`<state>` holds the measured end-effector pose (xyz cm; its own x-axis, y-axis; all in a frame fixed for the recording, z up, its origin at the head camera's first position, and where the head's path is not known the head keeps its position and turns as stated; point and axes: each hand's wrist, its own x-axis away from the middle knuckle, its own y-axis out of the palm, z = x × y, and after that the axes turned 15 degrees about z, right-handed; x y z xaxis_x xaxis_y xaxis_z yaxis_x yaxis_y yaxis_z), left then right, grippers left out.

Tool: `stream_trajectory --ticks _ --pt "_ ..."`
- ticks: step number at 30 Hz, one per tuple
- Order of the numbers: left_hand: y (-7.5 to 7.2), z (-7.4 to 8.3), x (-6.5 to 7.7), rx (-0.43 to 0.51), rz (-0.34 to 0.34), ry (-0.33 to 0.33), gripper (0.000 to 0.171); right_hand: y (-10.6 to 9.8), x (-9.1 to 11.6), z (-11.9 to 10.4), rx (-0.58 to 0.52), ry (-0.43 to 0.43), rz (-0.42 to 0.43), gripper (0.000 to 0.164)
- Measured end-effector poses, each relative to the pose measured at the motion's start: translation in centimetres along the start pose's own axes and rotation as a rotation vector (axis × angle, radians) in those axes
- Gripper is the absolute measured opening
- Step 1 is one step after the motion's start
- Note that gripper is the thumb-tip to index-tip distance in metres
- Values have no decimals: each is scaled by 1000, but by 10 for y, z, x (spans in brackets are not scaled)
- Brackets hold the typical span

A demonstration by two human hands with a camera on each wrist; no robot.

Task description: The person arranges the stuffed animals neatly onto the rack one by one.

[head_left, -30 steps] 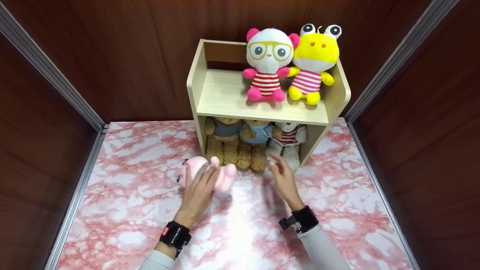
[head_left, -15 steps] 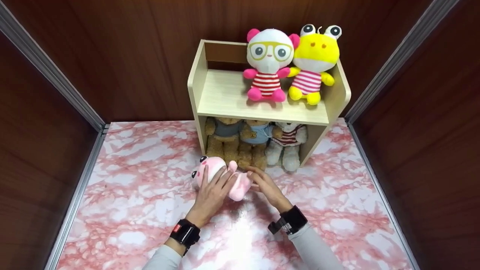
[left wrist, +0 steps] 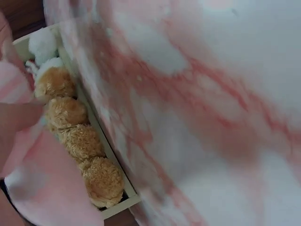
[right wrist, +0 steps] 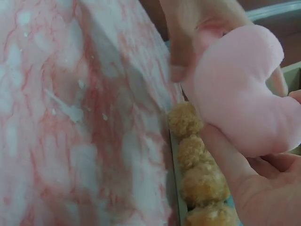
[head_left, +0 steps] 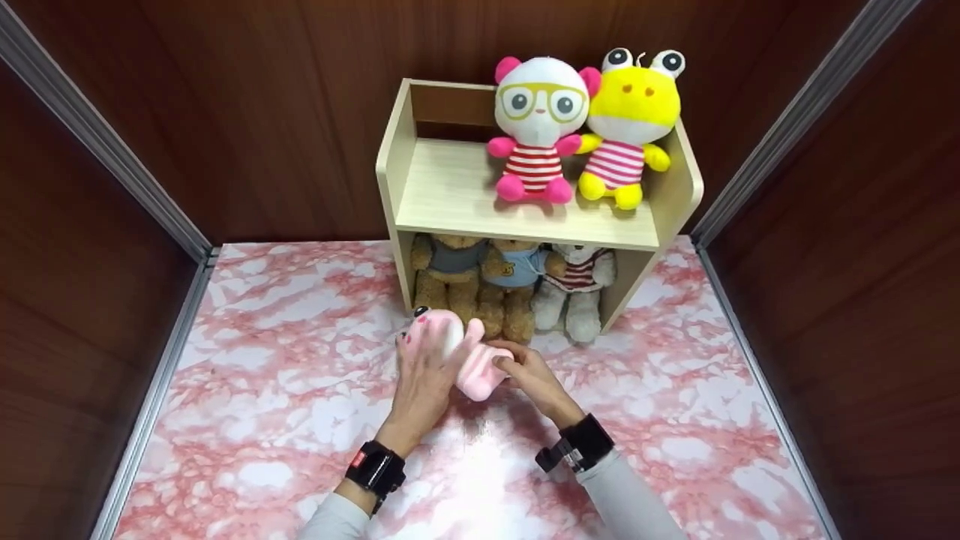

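A pink plush frog [head_left: 480, 379] with bulging black-and-white eyes lies sideways between both hands, in front of the shelf. My left hand [head_left: 426, 382] holds it round the head and upper body from the near side; its fingers are blurred. My right hand [head_left: 534, 379] pinches the toy's lower end, thumb on top. In the right wrist view, the frog's rounded pink legs [right wrist: 240, 89] rest against the right thumb and fingers, with the left hand [right wrist: 202, 23] behind. Close up in the left wrist view, the pink body [left wrist: 47, 183] partly hides the left thumb.
The two-tier wooden shelf [head_left: 450, 187] stands at the back. Its upper level holds a pink-and-white plush panda [head_left: 534, 165] and a yellow plush frog [head_left: 634, 97]. Below sit two brown teddy bears [head_left: 450, 289] and a pale bear [head_left: 581, 311]. Dark walls enclose the marbled table [head_left: 277, 420].
The left hand has carried the pink frog rightward, turning it slightly. The right hand has moved left from near the pale bear and taken the toy's lower end.
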<state>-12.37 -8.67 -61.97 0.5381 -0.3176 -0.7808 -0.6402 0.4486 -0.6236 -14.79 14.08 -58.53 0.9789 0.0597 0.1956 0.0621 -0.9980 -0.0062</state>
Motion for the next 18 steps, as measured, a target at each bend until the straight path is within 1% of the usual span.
stream_trajectory --ticks 2,3,4,6,7,8,9,11,14,16,18 --pt "-1 -2 5 11 8 -63 98 -3 1 2 -15 -7 36 49" --pt "-2 -4 8 27 26 -84 101 -5 1 3 -25 -13 51 49" --pt "-3 -5 13 36 32 -87 103 -7 2 4 -38 -19 65 49" --pt "-4 -9 18 84 82 -111 96 -12 3 6 -70 -34 91 48" --pt "-4 -10 20 111 117 -131 95 -14 3 7 -87 -39 103 48" --pt "-4 -10 22 138 150 -164 92 -17 3 8 -102 -41 116 47" --pt "-4 -10 23 177 180 -215 90 -18 3 9 -116 -43 128 47" --pt "-3 -8 23 268 237 -351 86 -20 3 10 -141 -44 145 47" --pt "-2 0 19 424 295 -593 81 -21 4 12 -177 -45 153 48" --pt "-2 7 15 550 295 -768 77 -20 5 13 -212 -50 158 48" --pt "-2 14 10 690 275 -952 76 -19 5 15 -244 -63 165 49"
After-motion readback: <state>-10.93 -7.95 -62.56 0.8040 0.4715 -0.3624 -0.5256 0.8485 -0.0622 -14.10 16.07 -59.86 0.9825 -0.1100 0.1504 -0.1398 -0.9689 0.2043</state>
